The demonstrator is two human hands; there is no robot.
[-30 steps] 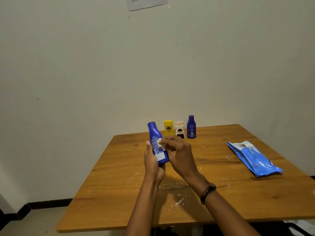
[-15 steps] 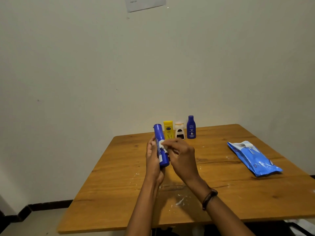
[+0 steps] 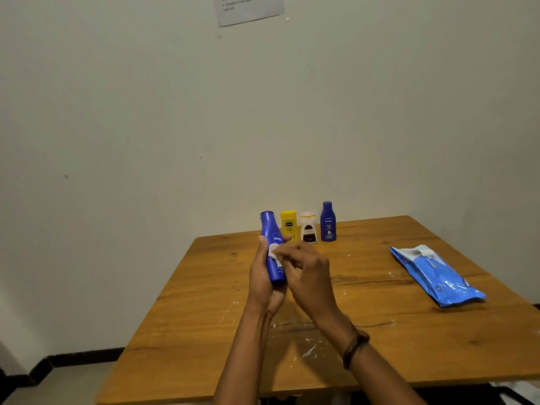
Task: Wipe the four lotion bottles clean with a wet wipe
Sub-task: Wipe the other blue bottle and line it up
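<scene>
My left hand grips a tall blue lotion bottle upright above the table, its front label facing me. My right hand pinches a small white wet wipe and presses it against the bottle's middle. Three more bottles stand in a row at the table's far edge: a yellow bottle, a white bottle with a dark label and a smaller blue bottle.
A blue wet wipe pack lies on the right side of the wooden table. White smears mark the tabletop near its front. The wall stands right behind the bottles. A printed sheet hangs high on it.
The blue bottle has turned in my left hand, from showing its back label, then its side, to its front label. My right hand kept the wipe rubbing against it.
</scene>
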